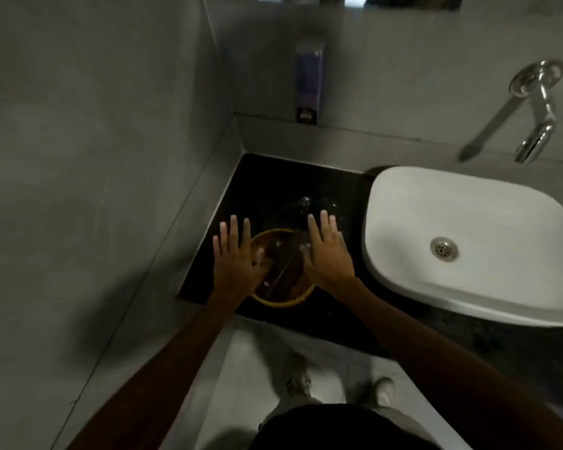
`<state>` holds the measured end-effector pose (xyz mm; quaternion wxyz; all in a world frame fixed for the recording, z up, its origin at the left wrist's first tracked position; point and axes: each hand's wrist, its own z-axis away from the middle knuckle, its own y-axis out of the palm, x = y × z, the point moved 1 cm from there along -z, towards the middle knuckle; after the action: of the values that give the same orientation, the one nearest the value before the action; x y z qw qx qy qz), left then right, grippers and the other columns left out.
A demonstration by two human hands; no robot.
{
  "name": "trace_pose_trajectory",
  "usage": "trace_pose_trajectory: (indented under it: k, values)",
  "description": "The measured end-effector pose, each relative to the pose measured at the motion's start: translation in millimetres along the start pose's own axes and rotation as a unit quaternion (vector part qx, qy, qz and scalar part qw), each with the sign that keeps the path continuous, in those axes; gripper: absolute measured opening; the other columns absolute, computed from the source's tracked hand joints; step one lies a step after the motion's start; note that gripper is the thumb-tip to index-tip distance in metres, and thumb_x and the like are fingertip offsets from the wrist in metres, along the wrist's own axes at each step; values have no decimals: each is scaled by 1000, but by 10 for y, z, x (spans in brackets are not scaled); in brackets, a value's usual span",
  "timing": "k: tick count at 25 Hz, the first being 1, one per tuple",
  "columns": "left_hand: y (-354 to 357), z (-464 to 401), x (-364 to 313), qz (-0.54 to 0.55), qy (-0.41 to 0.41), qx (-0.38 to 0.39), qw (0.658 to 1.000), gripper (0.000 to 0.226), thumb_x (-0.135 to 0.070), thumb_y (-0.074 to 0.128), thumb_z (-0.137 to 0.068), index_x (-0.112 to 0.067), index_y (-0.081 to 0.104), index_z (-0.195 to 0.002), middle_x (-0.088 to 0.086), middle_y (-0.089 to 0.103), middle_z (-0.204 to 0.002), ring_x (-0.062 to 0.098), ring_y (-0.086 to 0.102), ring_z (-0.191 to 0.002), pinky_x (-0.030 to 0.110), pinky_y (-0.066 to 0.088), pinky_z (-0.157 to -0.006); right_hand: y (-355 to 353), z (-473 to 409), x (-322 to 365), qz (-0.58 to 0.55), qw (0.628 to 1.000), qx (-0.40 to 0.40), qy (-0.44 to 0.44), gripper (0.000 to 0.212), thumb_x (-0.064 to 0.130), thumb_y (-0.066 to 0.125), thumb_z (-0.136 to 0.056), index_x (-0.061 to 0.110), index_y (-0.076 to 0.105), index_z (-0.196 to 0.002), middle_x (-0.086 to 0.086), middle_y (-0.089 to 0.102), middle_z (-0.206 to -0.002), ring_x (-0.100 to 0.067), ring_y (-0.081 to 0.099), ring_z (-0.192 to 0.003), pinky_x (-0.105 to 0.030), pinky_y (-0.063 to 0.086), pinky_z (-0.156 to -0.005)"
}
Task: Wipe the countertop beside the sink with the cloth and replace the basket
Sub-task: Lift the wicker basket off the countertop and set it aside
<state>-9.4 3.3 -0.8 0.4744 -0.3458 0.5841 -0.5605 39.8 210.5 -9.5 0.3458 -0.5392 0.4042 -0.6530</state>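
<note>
Apparently nothing is wiped yet: the basket [285,287] sits near the tabletop's [273,183] front edge, left hand [236,256] and right hand [325,254] flanking it, fingers spread, gripping nothing. No cloth visible; droplets remain behind.

Bare forearms, a ring [256,263] on the left hand [236,258], dark shorts [332,427], pale striped sneakers [298,381].
</note>
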Motion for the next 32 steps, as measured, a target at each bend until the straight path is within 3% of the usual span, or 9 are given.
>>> trace_pose_trajectory:
  k: [2,4,6,8,13,16,22,27,32]
  values:
    - [188,-51,55,35,-9,87,996,78,-44,37,-107,-17,-9,-164,13,-17,-173,38,-12,-160,58,7,-129,257,98,-24,-24,993,85,79,85,45,47,-103,18,-7,-163,-15,-14,-171,-38,-5,-159,-60,22,-124]
    - [350,-81,116,59,-14,159,985,91,-32,53,-104,-20,-14,-164,9,-23,-172,40,-14,-159,63,21,-126,480,240,-15,-49,975,150,153,98,45,57,-97,16,-11,-162,-23,-6,-170,-50,20,-153,-64,35,-115]
    - [412,-105,91,89,-34,173,980,97,-12,60,-99,-20,-13,-164,7,-20,-173,43,-4,-159,62,36,-119,504,262,-4,-112,967,143,180,102,37,67,-91,14,-3,-161,-28,30,-157,-50,54,-128,-59,51,-98]
    - [384,-88,64,141,-52,148,978,95,0,58,-96,-16,-6,-165,8,-7,-174,44,22,-155,57,40,-119,391,248,4,-185,960,106,181,88,24,73,-87,14,16,-154,-21,56,-133,-42,66,-110,-55,60,-87]
    - [354,461,-148,206,-47,26,977,80,4,58,-94,-7,18,-163,18,18,-169,41,55,-130,41,53,-97,103,714,-165,-202,961,97,165,76,16,76,-81,18,30,-141,-9,63,-109,-32,69,-97,-45,64,-76]
    - [452,1080,-588,213,-49,35,975,92,-1,70,-87,-10,18,-163,16,20,-167,41,50,-136,44,54,-95,-91,1328,-606,-201,965,80,149,64,16,75,-79,23,34,-127,0,61,-99,-32,69,-96,-48,63,-78]
    - [827,1938,-1860,247,16,111,962,93,-3,72,-85,-12,20,-161,12,21,-165,32,49,-136,25,45,-92,-468,2532,-1796,-145,965,68,206,65,19,74,-76,23,36,-129,-9,67,-105,-37,70,-98,-52,60,-88]
    - [1062,1904,-2545,264,78,172,946,90,-14,76,-86,-16,24,-159,9,22,-165,31,47,-139,30,45,-95,-599,2915,-2402,-161,943,49,287,70,17,78,-78,24,36,-134,4,58,-95,-32,68,-100,-38,53,-75]
    - [1157,1632,-2712,257,97,189,943,80,0,63,-86,-21,32,-157,11,20,-168,41,38,-147,57,44,-114,-567,2890,-2556,-201,924,40,324,88,9,70,-84,20,21,-156,-17,65,-123,-37,68,-108,-52,60,-90]
